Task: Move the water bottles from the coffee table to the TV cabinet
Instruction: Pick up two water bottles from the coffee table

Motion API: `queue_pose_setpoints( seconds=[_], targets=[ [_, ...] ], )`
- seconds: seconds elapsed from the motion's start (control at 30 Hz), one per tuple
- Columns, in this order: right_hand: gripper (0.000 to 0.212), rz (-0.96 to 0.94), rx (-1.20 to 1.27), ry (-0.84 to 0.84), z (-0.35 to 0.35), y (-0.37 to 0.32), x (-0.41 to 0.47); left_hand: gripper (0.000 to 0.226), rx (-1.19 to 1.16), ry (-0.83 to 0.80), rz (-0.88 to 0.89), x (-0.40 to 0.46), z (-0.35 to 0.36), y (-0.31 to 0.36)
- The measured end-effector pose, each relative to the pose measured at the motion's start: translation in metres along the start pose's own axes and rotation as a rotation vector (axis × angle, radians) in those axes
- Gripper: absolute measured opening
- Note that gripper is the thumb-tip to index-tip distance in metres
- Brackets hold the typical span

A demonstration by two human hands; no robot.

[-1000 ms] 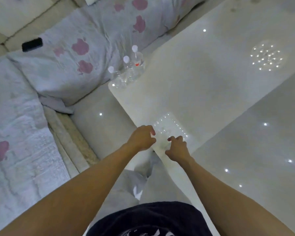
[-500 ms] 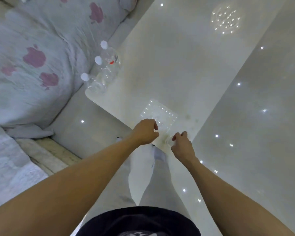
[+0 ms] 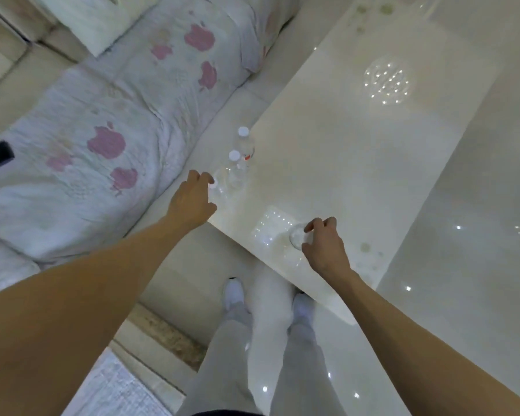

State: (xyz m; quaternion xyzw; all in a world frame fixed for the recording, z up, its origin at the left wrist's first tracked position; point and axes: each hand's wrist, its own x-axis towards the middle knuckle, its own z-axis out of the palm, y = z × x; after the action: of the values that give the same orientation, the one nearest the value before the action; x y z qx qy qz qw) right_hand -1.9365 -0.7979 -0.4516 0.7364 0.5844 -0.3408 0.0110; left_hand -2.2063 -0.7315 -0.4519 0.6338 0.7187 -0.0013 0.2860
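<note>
- The right hand (image 3: 323, 247) curls its fingers around a clear glass (image 3: 297, 239) near the counter's (image 3: 357, 163) front edge.
- The left hand (image 3: 192, 199), fingers apart, touches the nearest bottle's cap (image 3: 212, 184).
- Three water bottles (image 3: 236, 171) stand in a row at the counter's left corner, beside the sofa (image 3: 117, 121).

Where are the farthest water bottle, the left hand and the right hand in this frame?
Farthest water bottle (image 3: 243, 132), head view, on its white cap.
Left hand (image 3: 191, 202), head view, on the back of the hand, beside the nearest bottle.
Right hand (image 3: 324, 246), head view, on the back of the hand.
</note>
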Motion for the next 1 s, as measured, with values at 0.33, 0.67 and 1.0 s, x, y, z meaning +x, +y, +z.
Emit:
queue_pose_setpoints(
  seconds=[0.33,0.67,1.0],
  targets=[
    [0.028,-0.035,0.119,0.076,0.031,-0.076,0.040,0.066,0.192,-0.046,0.119,0.072,0.040,-0.017],
    [0.029,0.020,0.062,0.072,0.043,-0.069,0.038,0.026,0.235,-0.100,0.135,0.068,0.058,-0.023],
    [0.028,0.111,0.134,0.170,-0.031,-0.029,-0.030,0.024,0.215,-0.187,0.361,-0.009,0.003,0.078]
  ],
)
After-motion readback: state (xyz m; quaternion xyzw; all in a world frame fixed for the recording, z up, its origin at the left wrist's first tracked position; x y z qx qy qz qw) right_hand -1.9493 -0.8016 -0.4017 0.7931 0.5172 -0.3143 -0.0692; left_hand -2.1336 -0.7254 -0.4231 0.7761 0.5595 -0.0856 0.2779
